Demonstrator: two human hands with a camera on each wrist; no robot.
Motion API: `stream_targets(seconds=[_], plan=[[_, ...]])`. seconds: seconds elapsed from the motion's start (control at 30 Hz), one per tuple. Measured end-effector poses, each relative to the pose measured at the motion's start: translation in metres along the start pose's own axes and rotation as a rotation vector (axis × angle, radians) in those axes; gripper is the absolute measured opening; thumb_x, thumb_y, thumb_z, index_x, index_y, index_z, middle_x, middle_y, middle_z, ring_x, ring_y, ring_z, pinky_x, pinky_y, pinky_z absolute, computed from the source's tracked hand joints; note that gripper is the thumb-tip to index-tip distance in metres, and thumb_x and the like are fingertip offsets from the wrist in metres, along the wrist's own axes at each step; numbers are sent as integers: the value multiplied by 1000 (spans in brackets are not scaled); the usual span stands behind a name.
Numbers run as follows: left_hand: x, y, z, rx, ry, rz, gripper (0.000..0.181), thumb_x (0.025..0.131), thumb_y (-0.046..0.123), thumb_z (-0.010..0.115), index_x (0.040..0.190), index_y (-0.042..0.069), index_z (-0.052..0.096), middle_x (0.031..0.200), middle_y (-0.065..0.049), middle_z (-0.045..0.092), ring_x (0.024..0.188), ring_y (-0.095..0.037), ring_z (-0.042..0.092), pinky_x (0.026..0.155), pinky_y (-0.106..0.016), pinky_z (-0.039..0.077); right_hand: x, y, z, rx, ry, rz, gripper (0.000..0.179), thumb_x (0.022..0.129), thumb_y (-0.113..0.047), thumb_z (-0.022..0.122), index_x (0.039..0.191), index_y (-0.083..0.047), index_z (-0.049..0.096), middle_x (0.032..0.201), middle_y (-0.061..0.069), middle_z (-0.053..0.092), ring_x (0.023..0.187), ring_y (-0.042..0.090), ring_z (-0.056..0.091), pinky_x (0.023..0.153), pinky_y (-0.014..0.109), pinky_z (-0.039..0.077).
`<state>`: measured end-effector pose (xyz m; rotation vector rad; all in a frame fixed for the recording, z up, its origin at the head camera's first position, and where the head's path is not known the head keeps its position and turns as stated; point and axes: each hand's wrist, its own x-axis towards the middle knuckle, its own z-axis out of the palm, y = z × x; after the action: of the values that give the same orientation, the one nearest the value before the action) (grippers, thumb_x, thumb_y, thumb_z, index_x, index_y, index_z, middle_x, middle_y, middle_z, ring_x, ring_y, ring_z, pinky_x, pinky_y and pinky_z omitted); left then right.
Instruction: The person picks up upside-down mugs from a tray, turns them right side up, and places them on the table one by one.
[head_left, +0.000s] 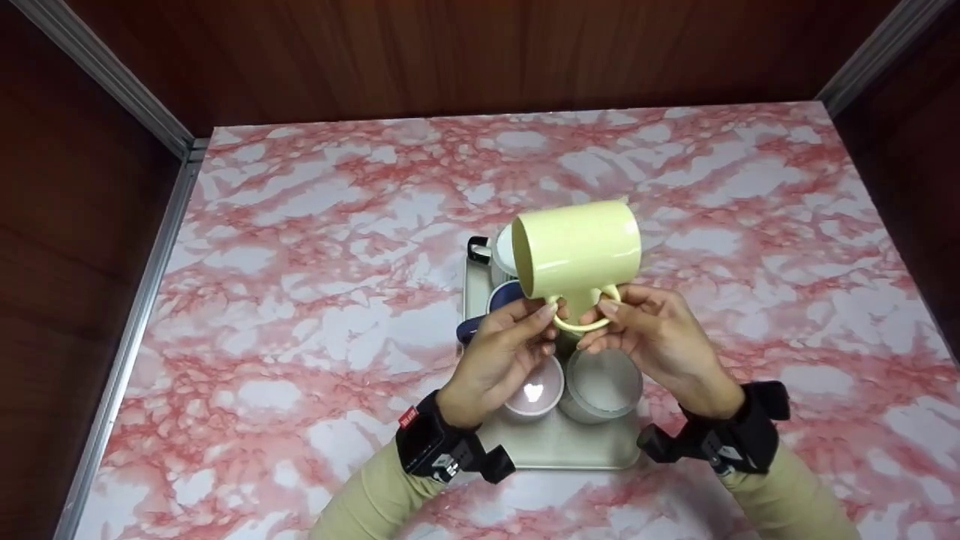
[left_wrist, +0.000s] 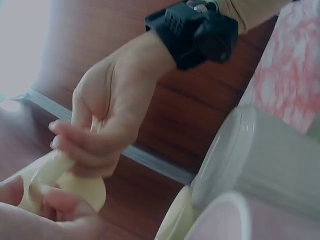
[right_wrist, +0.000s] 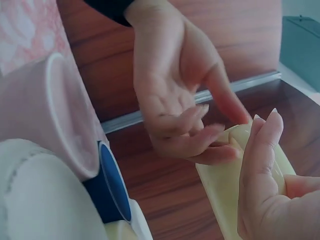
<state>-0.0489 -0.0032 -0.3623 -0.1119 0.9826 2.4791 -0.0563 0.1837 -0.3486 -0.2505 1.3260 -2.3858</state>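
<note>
A pale yellow mug (head_left: 585, 244) is held up above a tray, lying on its side, its mouth facing left and its handle pointing down toward me. My left hand (head_left: 491, 356) pinches the left end of the handle between thumb and fingers. At the handle's other end, my right hand (head_left: 664, 341) pinches with its thumb on top. The left wrist view shows the right hand (left_wrist: 112, 100) on the handle. In the right wrist view, the left hand (right_wrist: 175, 95) reaches to the mug (right_wrist: 220, 190), whose far side is hidden.
Beneath the hands, a cream tray (head_left: 559, 450) carries a pink mug (head_left: 536, 394), a grey cup (head_left: 604, 382), a dark blue mug (head_left: 504, 295) and a white mug (head_left: 503, 251) with a black handle. Another pale yellow piece (left_wrist: 175, 215) shows partly. The tabletop (head_left: 300, 337) is red-and-white marbled.
</note>
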Motion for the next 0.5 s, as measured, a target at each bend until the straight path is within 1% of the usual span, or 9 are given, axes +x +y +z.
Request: stream_targets(seconds=[0.13, 0.23, 0.3, 0.37, 0.5], plan=[[0, -1, 2, -47, -36, -20, 15, 95, -1, 40, 93, 2, 54, 85, -5, 58, 62, -7, 47, 53, -15, 39, 2, 4, 2, -35, 9, 12, 16, 91, 6, 45, 97, 5, 60, 88, 16, 65, 71, 23, 65, 65, 31, 54], [-3, 1, 2, -45, -47, -12, 15, 96, -1, 38, 90, 2, 51, 81, -6, 57, 59, -6, 46, 49, -13, 36, 3, 6, 4, -67, -16, 6, 16, 92, 4, 45, 98, 5, 60, 90, 17, 65, 72, 24, 65, 66, 32, 54], [-6, 3, 2, -28, -60, 10, 16, 96, -2, 36, 90, 3, 50, 79, -5, 55, 58, -6, 44, 48, -13, 34, 5, 8, 5, -91, -42, 2, 16, 92, 3, 45, 100, 6, 59, 92, 19, 65, 73, 24, 66, 67, 32, 54], [-9, 7, 2, -2, -73, 45, 18, 96, -3, 36, 88, 4, 50, 77, -4, 53, 56, -5, 41, 48, -13, 32, 7, 8, 6, -120, -60, -4, 17, 92, 2, 46, 102, 9, 58, 95, 21, 64, 75, 25, 66, 68, 34, 54], [-13, 17, 0, 100, -94, 137, 20, 94, -4, 38, 86, 5, 53, 74, -3, 52, 53, -4, 37, 46, -14, 28, 8, 5, 8, -210, -75, -29, 24, 91, 1, 49, 113, 12, 54, 102, 22, 61, 80, 27, 65, 73, 40, 52]])
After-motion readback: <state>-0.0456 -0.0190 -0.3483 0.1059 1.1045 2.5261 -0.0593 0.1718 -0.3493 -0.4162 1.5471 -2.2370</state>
